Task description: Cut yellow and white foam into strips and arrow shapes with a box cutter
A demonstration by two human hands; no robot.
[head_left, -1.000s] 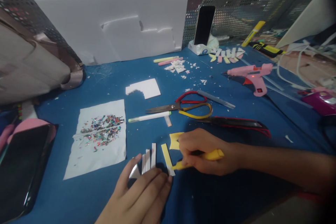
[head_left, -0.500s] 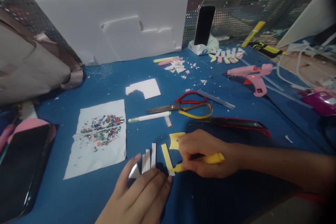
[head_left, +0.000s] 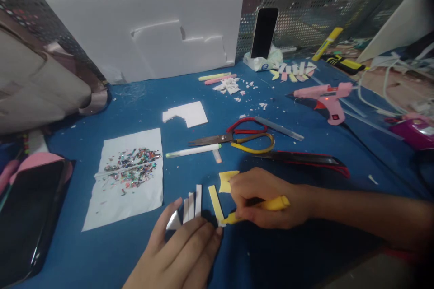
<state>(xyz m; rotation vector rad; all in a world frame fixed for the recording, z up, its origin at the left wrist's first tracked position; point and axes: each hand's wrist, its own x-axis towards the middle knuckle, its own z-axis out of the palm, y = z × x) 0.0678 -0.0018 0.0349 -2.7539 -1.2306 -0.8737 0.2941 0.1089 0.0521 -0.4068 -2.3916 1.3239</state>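
Here on the blue tabletop, backed by a white panel and perforated mesh, the right hand grips a yellow marker, tip at a yellow strip's near end, the left hand lying unclenched, fingertips right there.

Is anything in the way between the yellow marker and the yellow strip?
Nothing visible is. The right hand holds the marker with its tip at the strip's near end. The left hand's fingertips are close to that end, but not between them.
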